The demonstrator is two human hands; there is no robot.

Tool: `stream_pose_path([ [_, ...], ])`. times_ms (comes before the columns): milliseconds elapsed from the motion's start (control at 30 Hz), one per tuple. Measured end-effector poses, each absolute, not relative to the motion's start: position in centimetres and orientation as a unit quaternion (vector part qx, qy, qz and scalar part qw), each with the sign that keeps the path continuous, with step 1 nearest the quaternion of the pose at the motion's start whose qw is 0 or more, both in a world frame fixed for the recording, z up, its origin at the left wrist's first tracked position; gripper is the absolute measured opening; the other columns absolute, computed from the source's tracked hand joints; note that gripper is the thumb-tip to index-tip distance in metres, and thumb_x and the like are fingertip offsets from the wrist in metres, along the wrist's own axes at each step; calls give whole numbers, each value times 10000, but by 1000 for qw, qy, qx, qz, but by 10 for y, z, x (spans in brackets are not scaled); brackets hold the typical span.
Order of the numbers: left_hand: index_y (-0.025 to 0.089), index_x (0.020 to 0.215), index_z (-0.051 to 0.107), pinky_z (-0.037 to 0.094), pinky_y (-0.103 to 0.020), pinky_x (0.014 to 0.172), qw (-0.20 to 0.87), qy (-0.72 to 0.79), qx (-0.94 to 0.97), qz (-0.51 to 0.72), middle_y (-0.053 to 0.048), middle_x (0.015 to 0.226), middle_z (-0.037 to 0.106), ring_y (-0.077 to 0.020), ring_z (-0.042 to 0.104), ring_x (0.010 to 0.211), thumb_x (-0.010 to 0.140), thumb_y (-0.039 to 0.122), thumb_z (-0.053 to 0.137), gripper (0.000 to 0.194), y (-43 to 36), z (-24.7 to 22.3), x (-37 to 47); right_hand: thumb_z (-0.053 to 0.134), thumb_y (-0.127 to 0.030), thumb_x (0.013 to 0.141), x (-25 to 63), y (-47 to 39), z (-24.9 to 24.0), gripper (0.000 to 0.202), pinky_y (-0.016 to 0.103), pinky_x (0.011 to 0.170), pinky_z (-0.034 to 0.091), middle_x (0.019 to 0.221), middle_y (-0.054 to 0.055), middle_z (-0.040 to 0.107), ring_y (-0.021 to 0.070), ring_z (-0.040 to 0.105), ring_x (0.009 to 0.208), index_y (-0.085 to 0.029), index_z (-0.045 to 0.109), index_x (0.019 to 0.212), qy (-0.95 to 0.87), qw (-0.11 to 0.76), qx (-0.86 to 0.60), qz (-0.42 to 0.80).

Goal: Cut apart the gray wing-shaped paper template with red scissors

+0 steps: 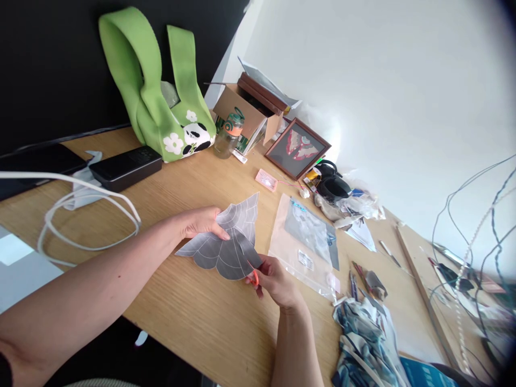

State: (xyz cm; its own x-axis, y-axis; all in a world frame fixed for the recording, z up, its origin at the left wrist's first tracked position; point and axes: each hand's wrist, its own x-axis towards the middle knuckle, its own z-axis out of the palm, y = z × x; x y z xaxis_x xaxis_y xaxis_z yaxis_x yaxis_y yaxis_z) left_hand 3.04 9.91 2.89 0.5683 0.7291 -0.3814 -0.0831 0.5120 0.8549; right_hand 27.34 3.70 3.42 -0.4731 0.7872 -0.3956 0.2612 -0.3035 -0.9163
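My left hand (207, 222) pinches a grey sheet (223, 255) with pale curved lines and a scalloped edge, its thumb lying on top. The sheet is raised above the wooden table, one pointed part reaching up to the right. Around small scissors with orange handles (255, 277), my right hand (272, 277) is closed at the sheet's right side. A darker strip of the sheet (249, 250) folds up beside the scissors. The blades are mostly hidden by the sheet and fingers.
Beyond my hands are a clear plastic bag (300, 242), a pink box (266, 180) and a framed butterfly (297, 148). A green panda bag (177, 123), a bottle (228, 138) and a black case (126, 167) stand farther back. A white cable (91, 194) loops at left; crumpled cloth (363, 338) lies right.
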Motion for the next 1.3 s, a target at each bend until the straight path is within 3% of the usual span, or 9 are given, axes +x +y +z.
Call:
stream_pose_path([
  [1300,95,812,679,504,-370,718,756,406,439,265,-107,809,727,-247,663,730,543,159,783,295,98,29,32,754,-487,701,273,37,34,381,160,340,381,614,-18,558,48,401,445,-154,569,700,-555,189,-494,642],
])
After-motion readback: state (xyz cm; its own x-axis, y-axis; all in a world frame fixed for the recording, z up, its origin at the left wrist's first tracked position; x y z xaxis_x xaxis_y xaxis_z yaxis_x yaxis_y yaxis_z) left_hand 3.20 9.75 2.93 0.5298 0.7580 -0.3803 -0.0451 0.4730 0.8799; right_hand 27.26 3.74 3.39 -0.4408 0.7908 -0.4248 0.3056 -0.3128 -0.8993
